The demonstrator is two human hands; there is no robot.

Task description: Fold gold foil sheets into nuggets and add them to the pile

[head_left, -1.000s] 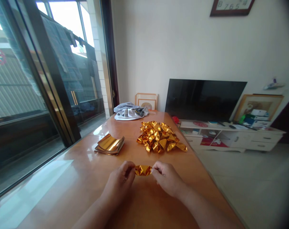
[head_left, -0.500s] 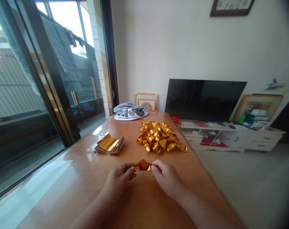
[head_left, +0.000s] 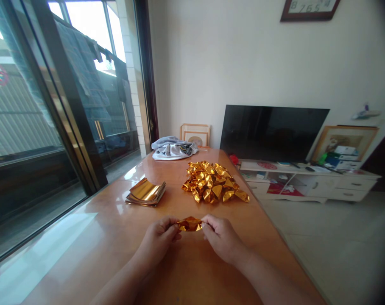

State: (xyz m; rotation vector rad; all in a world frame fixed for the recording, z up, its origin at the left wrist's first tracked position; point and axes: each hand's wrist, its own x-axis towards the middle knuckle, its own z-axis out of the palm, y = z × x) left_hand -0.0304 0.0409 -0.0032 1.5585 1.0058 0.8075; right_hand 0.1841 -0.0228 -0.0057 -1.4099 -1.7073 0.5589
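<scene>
Pinching one small folded gold paper (head_left: 190, 224) by its two ends, I hold it just above the wooden table (head_left: 93, 245): my left hand (head_left: 158, 242) grips its left tip between thumb and forefinger, my right hand (head_left: 221, 238) grips its right tip likewise. Compared with half a second ago, the piece sits slightly lower and flatter, its peaked top pressed down; a second ago it showed two open lobes, so I judge the fold to be closing and this piece nearly shaped. Beyond my hands, to the left, lies a stack of flat gold sheets (head_left: 146, 192), and to the right of it a heap of finished gold pieces (head_left: 213, 182), well apart from my hands. A grey cloth (head_left: 173, 149) rests at the far end of the table. Nothing lies between my hands and either pile.
</scene>
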